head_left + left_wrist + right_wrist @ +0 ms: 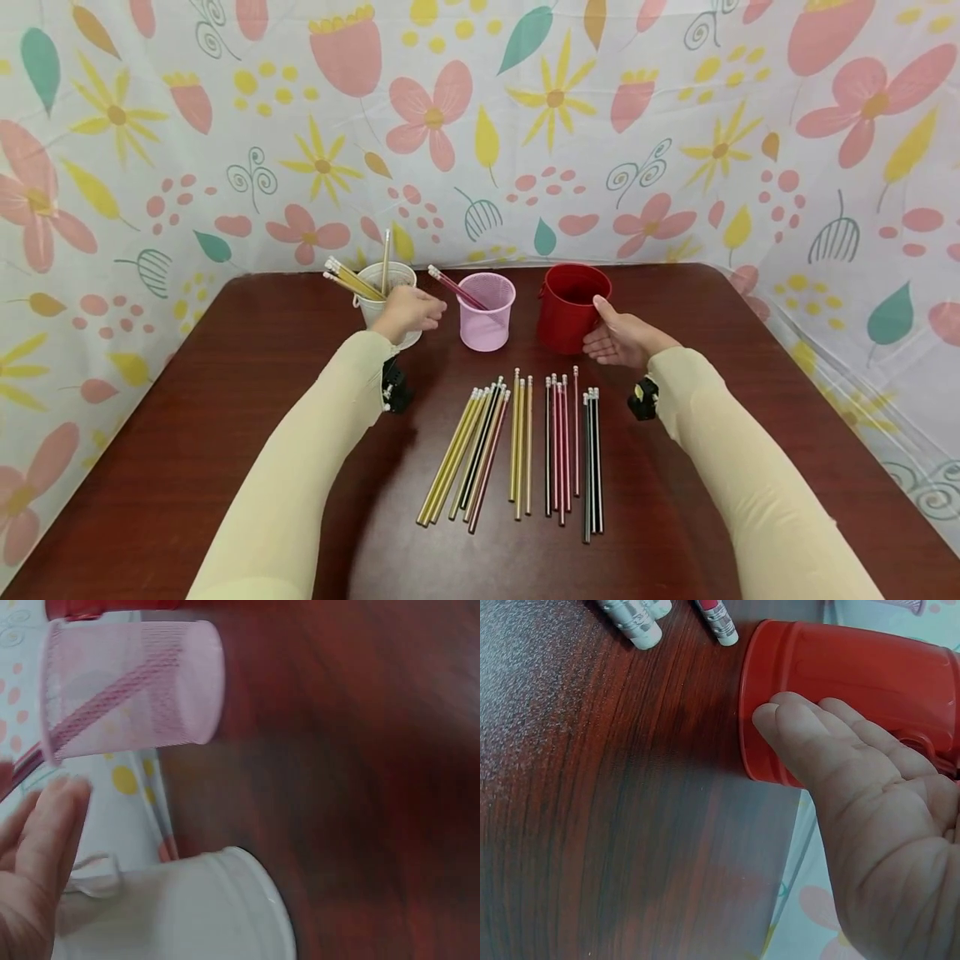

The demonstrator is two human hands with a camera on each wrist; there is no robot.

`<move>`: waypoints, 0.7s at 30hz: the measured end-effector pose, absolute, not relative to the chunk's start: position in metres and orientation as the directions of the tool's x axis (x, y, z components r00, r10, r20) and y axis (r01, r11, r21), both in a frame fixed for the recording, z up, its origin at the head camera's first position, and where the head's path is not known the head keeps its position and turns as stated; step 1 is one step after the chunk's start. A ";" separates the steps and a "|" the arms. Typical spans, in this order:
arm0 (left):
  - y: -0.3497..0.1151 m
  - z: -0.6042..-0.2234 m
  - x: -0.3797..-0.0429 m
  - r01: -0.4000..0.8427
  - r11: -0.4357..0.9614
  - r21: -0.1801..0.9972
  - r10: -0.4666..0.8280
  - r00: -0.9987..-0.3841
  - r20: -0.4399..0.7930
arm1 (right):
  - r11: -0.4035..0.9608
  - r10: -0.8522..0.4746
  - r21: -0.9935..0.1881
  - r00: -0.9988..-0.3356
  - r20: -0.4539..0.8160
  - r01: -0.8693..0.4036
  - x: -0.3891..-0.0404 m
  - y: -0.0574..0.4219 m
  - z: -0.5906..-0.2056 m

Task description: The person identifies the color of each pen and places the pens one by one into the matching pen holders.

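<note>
My left hand point(411, 310) is in front of the white bucket point(372, 313), which holds several yellow pencils point(352, 278). Its fingers point toward the pink mesh cup point(483, 329), and I see nothing held in them. In the left wrist view, fingertips point(64, 799) show near the cup's rim, apart from it. Dark red pencils point(459, 288) lean inside that cup. On the right, my right hand point(626, 337) rests against the side of the red bucket point(564, 321), thumb up near the rim. The right wrist view shows its fingers point(802, 724) extended along the bucket's wall.
Loose pencils lie on the dark wooden table point(262, 467) in front of the containers: a mixed group point(465, 458) at left, yellow ones point(521, 450) in the middle, red ones point(559, 450) and black ones point(592, 467) at right. A flowered cloth point(480, 133) hangs behind.
</note>
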State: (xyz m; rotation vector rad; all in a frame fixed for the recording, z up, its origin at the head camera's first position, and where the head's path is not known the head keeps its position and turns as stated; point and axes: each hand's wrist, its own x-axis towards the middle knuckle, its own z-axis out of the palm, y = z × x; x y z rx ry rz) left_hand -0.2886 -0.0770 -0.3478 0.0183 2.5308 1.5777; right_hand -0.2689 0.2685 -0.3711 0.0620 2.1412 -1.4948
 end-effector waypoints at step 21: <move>-0.039 -0.393 -0.229 0.201 0.911 0.359 0.369 -0.787 -0.495 | 0.385 -0.258 -0.860 -0.856 -0.449 0.335 -0.269 0.268 -0.372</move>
